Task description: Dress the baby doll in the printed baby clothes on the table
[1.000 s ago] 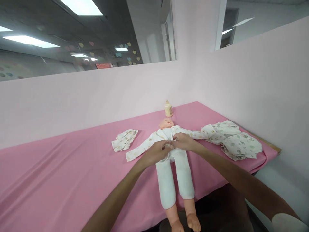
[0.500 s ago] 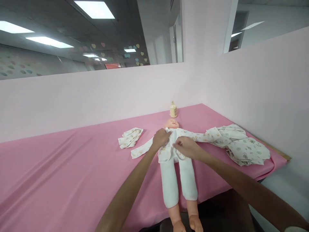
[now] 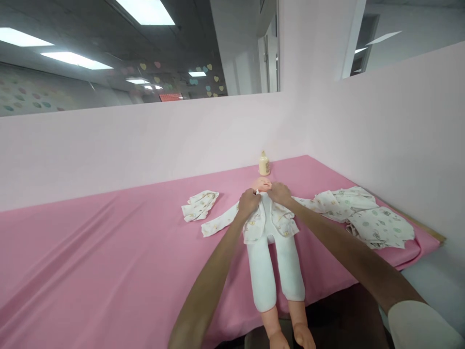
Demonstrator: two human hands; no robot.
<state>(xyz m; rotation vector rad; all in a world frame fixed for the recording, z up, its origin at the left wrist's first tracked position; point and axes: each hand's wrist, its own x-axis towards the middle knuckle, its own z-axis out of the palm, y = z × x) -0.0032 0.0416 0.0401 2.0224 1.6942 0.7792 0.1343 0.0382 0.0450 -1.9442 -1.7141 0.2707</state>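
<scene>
Nearby, 1 bottle (image 3: 264, 165) stands beyond the doll (image 3: 260, 278); both curled hands (image 3: 248, 203) pinch the jacket (image 3: 255, 225).

Two hands (image 3: 249, 201) (image 3: 280, 193), one doll (image 3: 269, 230), one printed jacket (image 3: 255, 227), one bottle (image 3: 264, 165), two heaps of printed cloth (image 3: 200, 205) (image 3: 385, 226)

Pink and Pale All Around You

A yellow bottle (image 3: 265, 166) stands near the pale wall (image 3: 145, 150) in front of you. To your left, a small printed cloth (image 3: 199, 206) lies on the pink sheet (image 3: 90, 266). To your right is a crumpled pile of cloth (image 3: 379, 225). Up high, bright lights (image 3: 147, 12) and colored hearts (image 3: 193, 82) show in the glass (image 3: 185, 51).
</scene>
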